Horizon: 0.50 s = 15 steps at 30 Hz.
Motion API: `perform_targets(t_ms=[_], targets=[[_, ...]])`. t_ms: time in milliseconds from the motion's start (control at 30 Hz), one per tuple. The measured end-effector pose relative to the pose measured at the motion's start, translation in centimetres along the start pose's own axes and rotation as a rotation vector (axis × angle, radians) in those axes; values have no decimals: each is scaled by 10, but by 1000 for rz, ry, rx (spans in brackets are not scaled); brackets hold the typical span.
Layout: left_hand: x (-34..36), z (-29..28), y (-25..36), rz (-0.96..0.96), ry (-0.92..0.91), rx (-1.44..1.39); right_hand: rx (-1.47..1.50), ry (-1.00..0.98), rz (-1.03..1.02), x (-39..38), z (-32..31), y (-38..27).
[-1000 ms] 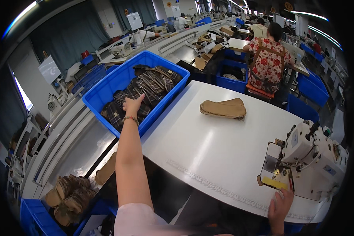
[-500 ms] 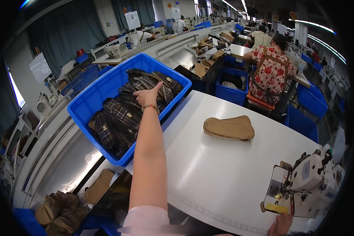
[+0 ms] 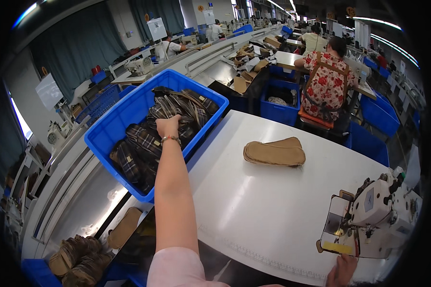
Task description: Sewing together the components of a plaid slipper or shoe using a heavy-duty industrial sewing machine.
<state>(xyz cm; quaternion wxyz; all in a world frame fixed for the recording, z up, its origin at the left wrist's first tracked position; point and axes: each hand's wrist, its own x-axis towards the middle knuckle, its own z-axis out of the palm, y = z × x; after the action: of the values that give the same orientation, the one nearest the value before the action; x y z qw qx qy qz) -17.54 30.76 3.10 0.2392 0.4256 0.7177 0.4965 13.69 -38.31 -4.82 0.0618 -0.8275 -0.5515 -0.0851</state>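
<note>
My left hand [image 3: 168, 126] reaches into a blue plastic bin [image 3: 103, 152]. Its fingers are curled down and partly hidden in a pile of dark plaid fabric shoe uppers [image 3: 148, 137], closed on one of them. At the lower right, my right hand [image 3: 341, 270] rests by the front edge of a white sewing machine [image 3: 374, 205], fingers bent and close together. What they hold, if anything, is hidden. A stack of tan sole-shaped pieces [image 3: 274, 152] lies on the white table [image 3: 234, 210] between my hands.
Brown sole-shaped bundles [image 3: 79, 258] fill another blue bin at the lower left, beside a loose tan piece [image 3: 124, 227]. Ahead, a person in a flowered top [image 3: 326, 81] sits at a machine near more blue bins [image 3: 280, 106]. Scraps [image 3: 249, 67] are heaped on a metal counter.
My left hand has come down onto the plaid uppers and its fingers, spread before, have closed. The right hand stays by the machine. The whole view has shifted slightly.
</note>
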Motion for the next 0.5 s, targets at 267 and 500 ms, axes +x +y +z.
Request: perform_targets(t_ms=[267, 500], targets=[[-14, -129, 35, 204, -626, -550, 212, 228, 26, -15, 13, -9], [-122, -138, 4, 138, -1245, -314, 288, 308, 27, -16, 23, -5]])
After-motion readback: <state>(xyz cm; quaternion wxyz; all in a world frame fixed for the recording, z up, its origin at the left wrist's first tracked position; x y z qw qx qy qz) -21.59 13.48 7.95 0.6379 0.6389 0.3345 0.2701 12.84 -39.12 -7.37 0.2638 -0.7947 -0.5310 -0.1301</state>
